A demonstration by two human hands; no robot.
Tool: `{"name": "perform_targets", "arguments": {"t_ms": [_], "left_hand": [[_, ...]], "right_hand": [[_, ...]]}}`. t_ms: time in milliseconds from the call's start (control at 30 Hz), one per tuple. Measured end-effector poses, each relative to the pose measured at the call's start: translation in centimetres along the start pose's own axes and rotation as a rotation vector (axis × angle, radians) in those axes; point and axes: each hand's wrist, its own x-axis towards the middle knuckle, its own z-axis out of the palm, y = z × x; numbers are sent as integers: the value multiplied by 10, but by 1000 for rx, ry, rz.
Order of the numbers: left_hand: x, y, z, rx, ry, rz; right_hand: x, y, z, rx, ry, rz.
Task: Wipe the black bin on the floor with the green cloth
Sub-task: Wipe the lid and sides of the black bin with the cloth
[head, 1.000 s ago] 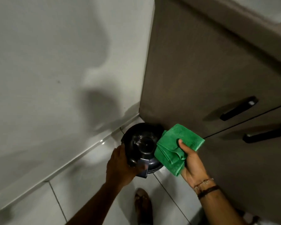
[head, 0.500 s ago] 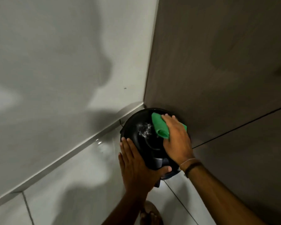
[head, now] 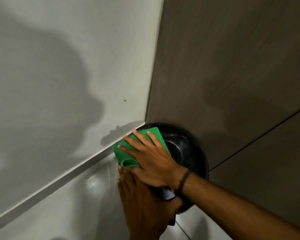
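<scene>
The round black bin stands on the floor in the corner between the wall and a cabinet, seen from above. The folded green cloth lies over the left part of its lid. My right hand presses flat on the cloth with fingers spread. My left hand lies flat against the bin's near left side, partly under my right wrist. A dark band circles my right wrist. Most of the lid's left half is hidden by hand and cloth.
A pale wall with a skirting strip runs on the left. A brown cabinet front rises directly behind and to the right of the bin. Glossy floor tiles spread to the lower left.
My right hand brought the cloth down onto the lid, then slid it from the lid's middle to its left edge. My left hand stayed against the bin's side. The view moved closer.
</scene>
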Motion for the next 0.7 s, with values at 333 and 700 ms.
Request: {"name": "perform_targets", "arguments": {"t_ms": [333, 700], "left_hand": [[-5, 5, -9, -222, 70, -19], [-11, 13, -24, -147, 101, 2]], "right_hand": [[21, 90, -22, 146, 97, 477], [34, 5, -4, 10, -110, -207]]}}
